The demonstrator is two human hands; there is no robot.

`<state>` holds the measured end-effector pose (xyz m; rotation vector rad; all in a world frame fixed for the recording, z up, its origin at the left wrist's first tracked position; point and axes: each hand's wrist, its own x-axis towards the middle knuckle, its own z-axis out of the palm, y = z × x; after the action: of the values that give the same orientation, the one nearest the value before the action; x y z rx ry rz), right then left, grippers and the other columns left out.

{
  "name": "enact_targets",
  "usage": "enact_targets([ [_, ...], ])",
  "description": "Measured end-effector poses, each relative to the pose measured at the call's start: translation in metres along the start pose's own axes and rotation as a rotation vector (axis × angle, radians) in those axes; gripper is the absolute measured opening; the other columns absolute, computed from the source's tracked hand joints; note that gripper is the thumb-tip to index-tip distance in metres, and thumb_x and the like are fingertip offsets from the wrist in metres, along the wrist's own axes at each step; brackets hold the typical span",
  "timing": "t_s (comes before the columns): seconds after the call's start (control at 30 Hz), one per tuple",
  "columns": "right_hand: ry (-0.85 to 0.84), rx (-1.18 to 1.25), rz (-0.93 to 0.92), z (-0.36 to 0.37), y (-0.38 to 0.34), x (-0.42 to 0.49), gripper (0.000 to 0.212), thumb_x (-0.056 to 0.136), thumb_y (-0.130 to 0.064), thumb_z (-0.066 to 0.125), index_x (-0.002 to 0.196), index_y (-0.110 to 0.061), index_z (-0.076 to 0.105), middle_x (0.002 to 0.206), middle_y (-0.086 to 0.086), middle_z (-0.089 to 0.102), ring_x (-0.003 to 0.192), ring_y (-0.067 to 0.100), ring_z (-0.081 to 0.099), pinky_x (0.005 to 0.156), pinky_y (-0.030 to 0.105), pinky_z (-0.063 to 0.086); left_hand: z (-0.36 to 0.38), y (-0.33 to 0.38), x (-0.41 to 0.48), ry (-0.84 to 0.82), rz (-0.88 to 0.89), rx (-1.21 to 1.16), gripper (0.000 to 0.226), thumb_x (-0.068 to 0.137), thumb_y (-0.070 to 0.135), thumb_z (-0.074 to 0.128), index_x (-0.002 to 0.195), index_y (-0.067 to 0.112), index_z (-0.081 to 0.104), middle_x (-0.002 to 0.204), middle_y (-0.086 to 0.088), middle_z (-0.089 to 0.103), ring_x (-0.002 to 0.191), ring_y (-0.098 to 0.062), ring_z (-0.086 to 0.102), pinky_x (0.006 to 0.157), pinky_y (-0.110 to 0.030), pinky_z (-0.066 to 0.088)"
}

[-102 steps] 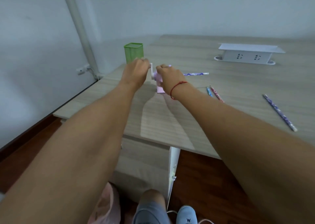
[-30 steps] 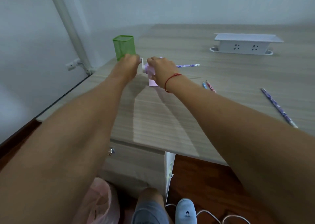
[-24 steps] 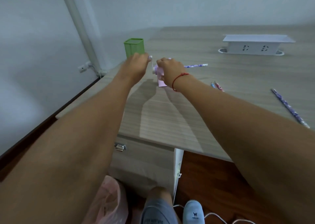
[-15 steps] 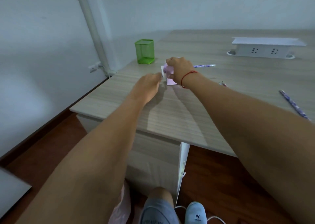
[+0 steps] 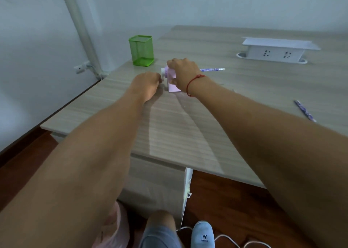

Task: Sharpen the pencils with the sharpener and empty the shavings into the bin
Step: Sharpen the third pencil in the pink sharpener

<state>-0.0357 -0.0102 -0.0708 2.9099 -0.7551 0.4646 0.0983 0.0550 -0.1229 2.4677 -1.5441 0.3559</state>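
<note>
Hands first: your right hand (image 5: 183, 72) arches over the sharpener (image 5: 172, 84), a small boxy body of smooth lilac-pink plastic standing on the desk (image 5: 178, 134) just above the middle of the frame. Your fingers and thumb curl down round it, and a thin red cord bracelet (image 5: 194, 83) circles that wrist. Your left hand (image 5: 148, 84) lies just left of the sharpener with its knuckles up and its fingers curled in toward the round white crank wheel (image 5: 163, 74) on the sharpener's left face. Its fingertips are hidden, so you cannot tell whether they pinch the crank or only sit beside it.

A pencil (image 5: 212, 69), slim and patterned in purple and white, pokes out level from behind your right hand, pointing toward the right of the frame. A second pencil (image 5: 304, 111) of the same pattern lies flat at the right edge, well apart from the sharpener.

The desk is pale laminate with a straight wood grain. A square pen pot (image 5: 141, 50) of bright green wire mesh stands upright above and to the left of the sharpener. A white, angular socket block (image 5: 273, 50) sits in the upper right. A round white pipe (image 5: 81, 27) slants up the wall in the upper left. At the bottom of the frame, a pale blue shoe (image 5: 202, 234) rests on a dark red-brown wooden floor (image 5: 226, 200).
</note>
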Motion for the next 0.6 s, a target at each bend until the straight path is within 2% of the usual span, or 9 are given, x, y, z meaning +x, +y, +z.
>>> enact_targets([
  [0.1, -0.003, -0.011, -0.014, 0.001, 0.001, 0.000, 0.034, 0.096, -0.016, 0.045, 0.128, -0.007, 0.052, 0.135, 0.011, 0.054, 0.123, 0.033, 0.052, 0.094, 0.037, 0.043, -0.010, -0.001, 0.011, 0.082, -0.014, -0.005, 0.021, 0.095, 0.010, 0.041, 0.100, 0.002, 0.060, 0.105, -0.027, 0.062, 0.098, -0.043, 0.058, 0.071, -0.042, 0.041],
  [0.2, 0.003, -0.008, -0.010, 0.003, 0.003, 0.001, 0.034, 0.096, -0.015, 0.045, 0.128, -0.007, 0.052, 0.134, 0.011, 0.053, 0.124, 0.033, 0.051, 0.096, 0.036, 0.042, -0.026, 0.001, 0.020, 0.155, -0.002, -0.049, 0.026, 0.099, 0.016, 0.040, 0.100, -0.003, 0.057, 0.102, -0.032, 0.058, 0.097, -0.046, 0.055, 0.072, -0.046, 0.042],
  [0.33, 0.014, 0.011, 0.008, 0.007, 0.002, 0.003, 0.033, 0.095, -0.013, 0.044, 0.127, -0.008, 0.052, 0.133, 0.011, 0.053, 0.123, 0.032, 0.051, 0.095, 0.036, 0.043, -0.036, 0.005, 0.014, 0.204, -0.015, -0.078, 0.033, 0.101, 0.020, 0.036, 0.097, -0.005, 0.057, 0.100, -0.034, 0.057, 0.093, -0.048, 0.056, 0.070, -0.045, 0.039],
  [0.5, 0.017, 0.040, 0.031, 0.006, 0.001, 0.002, 0.032, 0.095, -0.013, 0.045, 0.125, -0.007, 0.055, 0.131, 0.013, 0.055, 0.122, 0.032, 0.053, 0.094, 0.036, 0.044, -0.046, 0.007, 0.005, 0.249, 0.045, -0.129, 0.033, 0.101, 0.024, 0.032, 0.084, 0.003, 0.051, 0.087, -0.029, 0.056, 0.075, -0.041, 0.051, 0.061, -0.038, 0.029],
  [0.6, -0.012, 0.054, 0.045, 0.002, 0.001, 0.003, 0.031, 0.094, -0.014, 0.049, 0.123, -0.008, 0.057, 0.130, 0.015, 0.057, 0.122, 0.033, 0.054, 0.095, 0.037, 0.045, -0.044, 0.007, -0.015, 0.314, 0.120, -0.036, 0.028, 0.100, 0.021, 0.036, 0.090, 0.001, 0.054, 0.084, -0.028, 0.056, 0.073, -0.043, 0.052, 0.061, -0.043, 0.035],
])
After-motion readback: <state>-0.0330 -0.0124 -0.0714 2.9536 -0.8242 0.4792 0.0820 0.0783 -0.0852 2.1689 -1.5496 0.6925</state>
